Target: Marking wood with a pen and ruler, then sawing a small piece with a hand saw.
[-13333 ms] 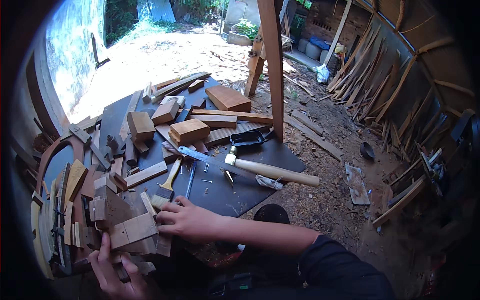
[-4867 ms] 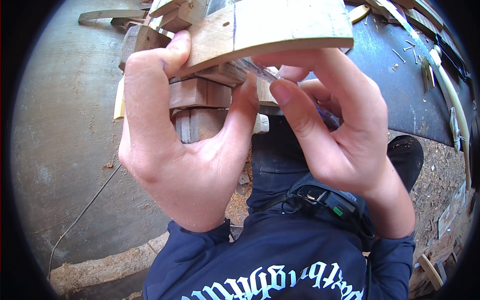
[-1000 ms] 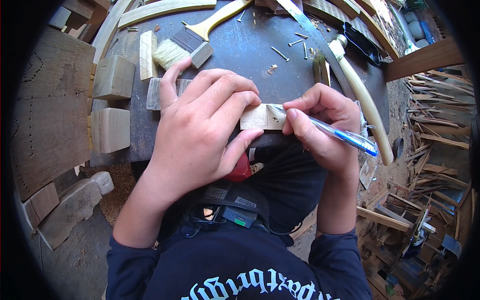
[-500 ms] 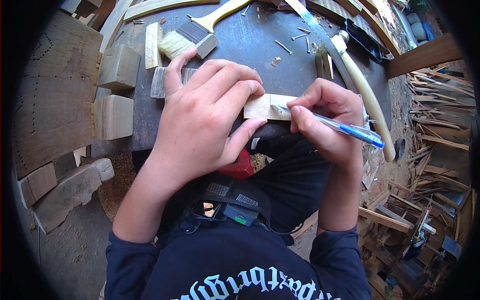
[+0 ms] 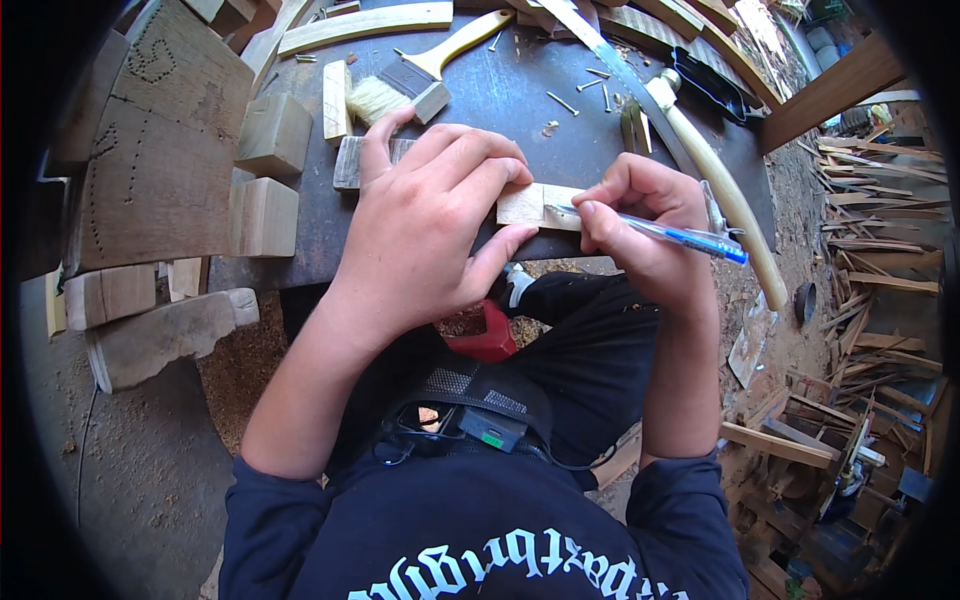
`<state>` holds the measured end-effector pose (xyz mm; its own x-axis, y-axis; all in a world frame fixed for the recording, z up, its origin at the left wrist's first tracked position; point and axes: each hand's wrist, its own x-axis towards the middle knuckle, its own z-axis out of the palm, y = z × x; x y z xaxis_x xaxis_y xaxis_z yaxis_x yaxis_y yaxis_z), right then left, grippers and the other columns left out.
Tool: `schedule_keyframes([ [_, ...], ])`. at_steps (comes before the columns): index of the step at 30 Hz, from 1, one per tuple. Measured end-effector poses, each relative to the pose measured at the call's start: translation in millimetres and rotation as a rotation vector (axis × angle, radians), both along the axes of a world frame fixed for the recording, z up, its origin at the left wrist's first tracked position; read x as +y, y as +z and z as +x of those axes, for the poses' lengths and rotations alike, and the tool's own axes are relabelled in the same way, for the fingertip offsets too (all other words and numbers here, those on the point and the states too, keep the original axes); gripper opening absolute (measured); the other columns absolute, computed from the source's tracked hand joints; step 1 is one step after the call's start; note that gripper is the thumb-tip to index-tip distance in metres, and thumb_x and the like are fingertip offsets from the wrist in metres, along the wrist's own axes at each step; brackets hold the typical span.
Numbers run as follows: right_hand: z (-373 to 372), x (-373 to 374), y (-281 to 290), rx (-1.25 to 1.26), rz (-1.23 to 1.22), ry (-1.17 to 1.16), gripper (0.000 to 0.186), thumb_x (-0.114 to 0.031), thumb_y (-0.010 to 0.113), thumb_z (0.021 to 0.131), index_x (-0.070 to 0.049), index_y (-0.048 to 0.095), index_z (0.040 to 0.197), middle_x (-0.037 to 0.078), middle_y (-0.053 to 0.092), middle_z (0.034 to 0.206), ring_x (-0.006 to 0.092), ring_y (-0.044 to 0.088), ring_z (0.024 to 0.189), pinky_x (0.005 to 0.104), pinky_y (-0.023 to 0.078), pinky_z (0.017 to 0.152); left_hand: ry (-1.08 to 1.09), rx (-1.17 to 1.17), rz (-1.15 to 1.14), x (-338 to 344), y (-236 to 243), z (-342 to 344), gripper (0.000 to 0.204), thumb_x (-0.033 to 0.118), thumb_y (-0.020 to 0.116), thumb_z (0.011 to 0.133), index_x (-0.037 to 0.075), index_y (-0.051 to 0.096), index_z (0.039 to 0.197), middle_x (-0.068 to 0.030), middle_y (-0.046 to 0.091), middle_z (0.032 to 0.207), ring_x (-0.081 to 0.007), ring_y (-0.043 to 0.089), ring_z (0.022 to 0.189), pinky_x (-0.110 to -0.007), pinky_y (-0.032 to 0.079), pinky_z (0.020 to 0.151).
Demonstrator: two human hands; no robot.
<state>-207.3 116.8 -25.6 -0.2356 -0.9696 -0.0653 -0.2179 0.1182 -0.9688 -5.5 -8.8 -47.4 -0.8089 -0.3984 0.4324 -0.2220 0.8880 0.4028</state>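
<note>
A small pale wooden strip (image 5: 521, 206) lies near the table's front edge, with a thin line drawn across its top face. My left hand (image 5: 430, 215) grips its left end, fingertips along the far edge and thumb along the near one. Between the thumb and fingers of my right hand (image 5: 650, 225) is a clear pen with a blue end (image 5: 690, 238). Its tip is at the strip, just right of the line; whether it touches is too fine to tell. My right fingers hide the strip's right end. A greyish wood block (image 5: 347, 163) is partly covered by my left hand.
Beyond my left hand lie a wide paintbrush (image 5: 408, 75) and a light block (image 5: 337, 102). Several nails (image 5: 563, 104) are scattered on the dark table (image 5: 500, 80). A hammer (image 5: 725, 185) and a metal blade (image 5: 620, 70) lie at right. Wood blocks (image 5: 273, 135) stand left.
The whole view has shifted slightly, so the table and blocks appear farther right and a little higher. Both hands keep their holds on strip and pen, and the pen tip stays close to the line.
</note>
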Motion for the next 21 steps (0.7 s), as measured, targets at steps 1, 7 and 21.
schedule_keyframes([
  [1, 0, 1, -1, -0.012, -0.005, -0.001, 0.012, -0.007, 0.074, 0.089, 0.002, 0.066, 0.084, 0.002, 0.069, 0.076, 0.0044, 0.064, 0.071, 0.0214, 0.051, 0.061, -0.002, -0.002, -0.008, 0, 0, 0, 0.028, 0.025, 0.079, 0.082, 0.013, 0.069, 0.106, -0.0004, 0.068, 0.113, -0.0214, 0.064, 0.113, -0.051, 0.028, 0.116],
  [7, 0, -1, -3, -0.013, -0.008, 0.013, 0.013, -0.008, 0.074, 0.087, 0.003, 0.067, 0.086, 0.003, 0.070, 0.077, 0.0041, 0.064, 0.070, 0.0218, 0.051, 0.062, 0.001, 0.011, -0.031, 1, -2, -1, 0.028, 0.025, 0.078, 0.084, 0.013, 0.069, 0.107, -0.0004, 0.068, 0.114, -0.0215, 0.063, 0.113, -0.051, 0.028, 0.116],
  [21, -8, 3, -8, 0.110, -0.098, 0.198, 0.011, -0.007, 0.072, 0.093, 0.001, 0.066, 0.088, 0.004, 0.070, 0.074, 0.0043, 0.061, 0.061, 0.0202, 0.049, 0.054, 0.001, -0.013, -0.017, 2, 3, -2, 0.029, 0.024, 0.079, 0.082, 0.012, 0.069, 0.107, -0.0017, 0.068, 0.113, -0.0232, 0.063, 0.113, -0.050, 0.029, 0.116],
])
